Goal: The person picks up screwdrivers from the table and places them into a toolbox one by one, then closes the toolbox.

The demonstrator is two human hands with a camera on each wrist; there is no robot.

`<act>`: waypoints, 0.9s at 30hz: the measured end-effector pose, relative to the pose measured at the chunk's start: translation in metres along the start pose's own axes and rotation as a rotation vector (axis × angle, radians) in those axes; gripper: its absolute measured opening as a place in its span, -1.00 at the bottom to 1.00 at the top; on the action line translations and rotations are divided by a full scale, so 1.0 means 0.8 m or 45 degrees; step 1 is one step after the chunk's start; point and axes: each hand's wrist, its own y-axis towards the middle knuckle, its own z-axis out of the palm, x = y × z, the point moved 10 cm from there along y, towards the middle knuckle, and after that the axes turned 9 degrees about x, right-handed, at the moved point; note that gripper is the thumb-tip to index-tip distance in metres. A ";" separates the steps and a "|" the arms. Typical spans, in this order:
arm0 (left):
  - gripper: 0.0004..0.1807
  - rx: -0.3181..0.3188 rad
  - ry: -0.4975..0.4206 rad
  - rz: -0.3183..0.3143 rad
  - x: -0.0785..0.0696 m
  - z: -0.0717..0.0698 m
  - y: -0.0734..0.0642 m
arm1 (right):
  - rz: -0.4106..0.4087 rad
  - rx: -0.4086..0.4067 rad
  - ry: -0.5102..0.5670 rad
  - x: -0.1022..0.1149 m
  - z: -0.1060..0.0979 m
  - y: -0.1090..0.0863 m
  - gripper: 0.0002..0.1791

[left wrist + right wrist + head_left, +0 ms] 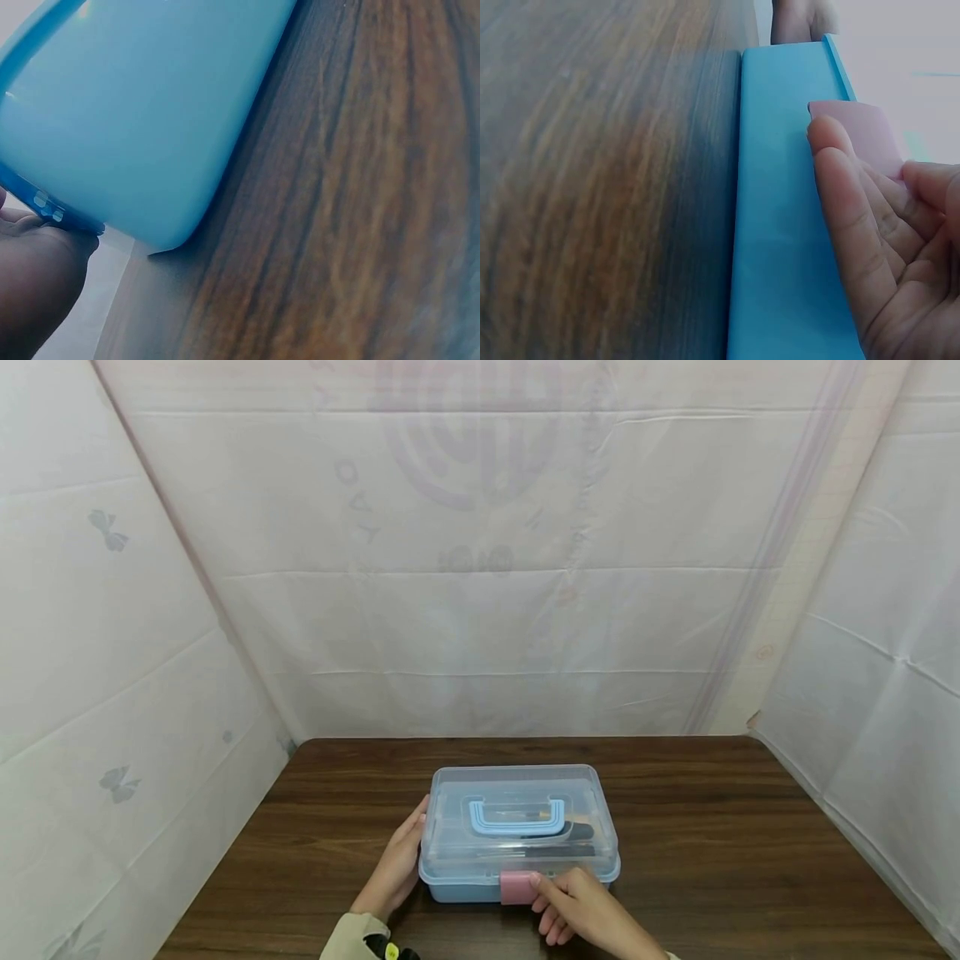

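Note:
A light blue plastic box with a clear lid lies flat on the table, its lid down. On the lid a blue carrying handle is folded toward the front. My left hand rests against the box's left side, fingers stretched along it; in the left wrist view part of that hand touches the rim. At the front, my right hand pinches the pink latch between thumb and fingers. The right wrist view has the latch over the blue front wall. Dark items show blurred through the lid.
The dark wood-grain table extends around the box on all sides. Pale hanging sheets close off the back and both sides. A black band with a yellow part sits at the left wrist.

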 end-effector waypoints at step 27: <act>-0.24 0.014 -0.005 0.005 0.002 -0.001 0.001 | 0.060 0.084 0.151 -0.031 0.020 0.005 -0.53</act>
